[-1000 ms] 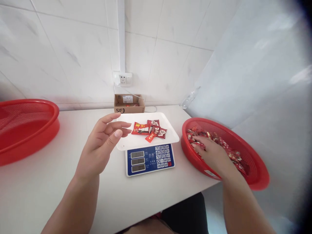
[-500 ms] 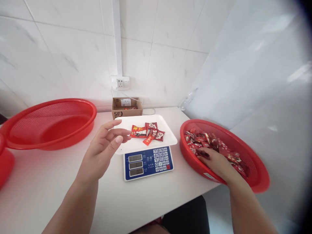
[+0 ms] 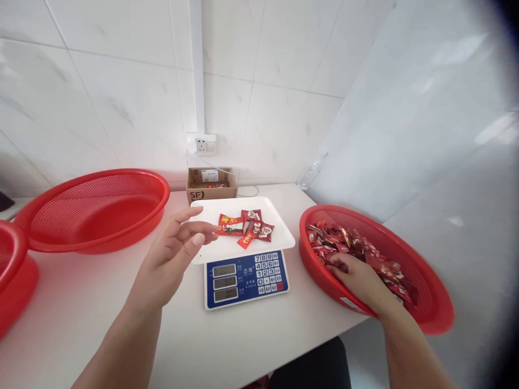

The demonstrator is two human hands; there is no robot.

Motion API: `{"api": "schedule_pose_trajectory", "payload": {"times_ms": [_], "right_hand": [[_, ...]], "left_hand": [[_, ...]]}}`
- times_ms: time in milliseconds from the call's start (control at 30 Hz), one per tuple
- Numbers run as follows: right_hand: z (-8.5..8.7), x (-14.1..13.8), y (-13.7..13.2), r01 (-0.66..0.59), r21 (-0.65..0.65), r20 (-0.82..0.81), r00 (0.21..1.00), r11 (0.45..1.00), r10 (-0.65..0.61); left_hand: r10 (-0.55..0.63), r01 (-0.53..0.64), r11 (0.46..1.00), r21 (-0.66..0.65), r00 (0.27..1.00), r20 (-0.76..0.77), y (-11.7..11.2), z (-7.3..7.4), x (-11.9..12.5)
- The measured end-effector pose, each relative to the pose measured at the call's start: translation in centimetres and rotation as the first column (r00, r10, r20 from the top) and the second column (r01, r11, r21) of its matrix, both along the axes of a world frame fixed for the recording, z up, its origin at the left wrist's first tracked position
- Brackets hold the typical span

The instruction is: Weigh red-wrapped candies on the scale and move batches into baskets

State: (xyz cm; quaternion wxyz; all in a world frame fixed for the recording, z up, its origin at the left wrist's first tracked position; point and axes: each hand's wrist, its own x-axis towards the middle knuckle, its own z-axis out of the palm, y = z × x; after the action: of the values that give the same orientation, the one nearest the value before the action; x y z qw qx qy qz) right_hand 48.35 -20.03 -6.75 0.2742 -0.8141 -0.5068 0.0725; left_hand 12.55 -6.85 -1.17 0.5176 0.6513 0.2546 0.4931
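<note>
A blue electronic scale (image 3: 246, 278) carries a white tray (image 3: 279, 231) with several red candy packets (image 3: 245, 228) on it. My left hand (image 3: 172, 258) hovers at the tray's left edge, fingers loosely spread, holding nothing. My right hand (image 3: 359, 281) reaches into the red mesh basket (image 3: 430, 316) on the right, which holds many red candy packets (image 3: 348, 240). Its fingers curl among the packets and their tips are hidden, so I cannot make out whether they grip any.
A large red mesh basket (image 3: 97, 208) stands at the left, with part of another red basket (image 3: 14, 270) at the far left edge. A small cardboard box (image 3: 211, 185) and a wall socket (image 3: 205, 144) sit behind the scale. A plastic bottle (image 3: 310, 174) leans in the corner.
The camera view has swung left, bringing the left baskets into sight. My right hand has drawn back toward the basket's near rim. My left hand stays at the tray.
</note>
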Motion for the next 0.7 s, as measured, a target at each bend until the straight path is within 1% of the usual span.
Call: {"api": "schedule_pose_trajectory", "payload": {"times_ms": [100, 133, 200, 300, 433, 533, 600, 633, 700], "right_hand": [[0.2, 0.0, -0.1, 0.034, -0.061, -0.024, 0.999, 0.998, -0.035], [0.2, 0.0, -0.2, 0.059, -0.057, -0.039, 0.997, 0.997, -0.061], [0.1, 0.1, -0.3, 0.081, -0.014, -0.106, 0.991, 0.997, -0.082], [-0.5, 0.6, -0.3, 0.103, 0.093, -0.191, 0.978, 0.99, -0.083], [-1.3, 1.4, -0.2, 0.153, 0.092, -0.165, 0.977, 0.984, -0.137], [-1.1, 1.4, -0.2, 0.17, 0.156, -0.147, 0.978, 0.973, -0.147], [-0.7, 1.3, -0.3, 0.214, 0.238, -0.175, 0.969, 0.948, -0.175], [-0.5, 1.2, -0.3, 0.25, 0.288, -0.209, 0.958, 0.924, -0.194], [-0.3, 1.3, -0.4, 0.325, 0.391, -0.292, 0.931, 0.861, -0.219]], "left_hand": [[0.006, -0.006, 1.0, 0.001, 1.0, 0.005, 0.0, 0.1, -0.1], [0.009, -0.009, 1.0, 0.004, 1.0, 0.007, -0.1, 0.1, -0.1], [0.013, -0.013, 1.0, 0.01, 1.0, 0.01, -0.2, 0.1, -0.2], [0.014, -0.014, 1.0, 0.014, 1.0, 0.008, -0.3, 0.2, -0.2], [0.014, -0.014, 1.0, 0.011, 1.0, 0.017, -0.3, 0.3, -0.2], [0.005, -0.005, 1.0, 0.004, 1.0, 0.01, -0.3, 0.3, -0.2], [0.011, -0.011, 1.0, 0.005, 1.0, 0.01, -0.2, 0.2, -0.2], [0.021, -0.021, 1.0, 0.008, 1.0, 0.014, -0.1, 0.1, -0.3], [0.04, -0.04, 0.999, -0.001, 0.999, 0.009, 0.0, -0.2, -0.4]]}}
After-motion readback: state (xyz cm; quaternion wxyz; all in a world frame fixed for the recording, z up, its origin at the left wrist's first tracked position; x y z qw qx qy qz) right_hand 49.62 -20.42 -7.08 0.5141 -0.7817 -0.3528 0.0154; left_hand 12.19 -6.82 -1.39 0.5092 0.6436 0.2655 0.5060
